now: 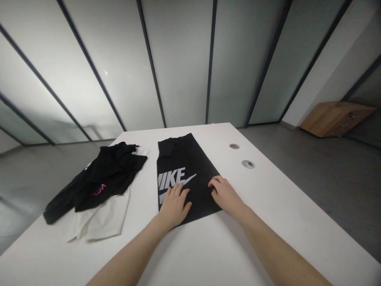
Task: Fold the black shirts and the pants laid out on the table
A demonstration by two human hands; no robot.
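A black T-shirt (196,167) with grey NIKE lettering and a swoosh lies folded lengthwise on the white table, a sleeve folded near its far left end. My left hand (175,204) rests flat on its near part, over the lower print, fingers spread. At the shirt's right edge is my right hand (226,194), its fingers bent and slightly apart, tips touching the black cloth. Neither hand visibly pinches the fabric.
Left of the shirt, a crumpled black garment (110,174) with pink lettering lies over white cloth (108,218). Two round grommets (248,164) are set in the white table (285,222) at right. Frosted glass panels (178,59) and a wooden cabinet (333,117) stand beyond.
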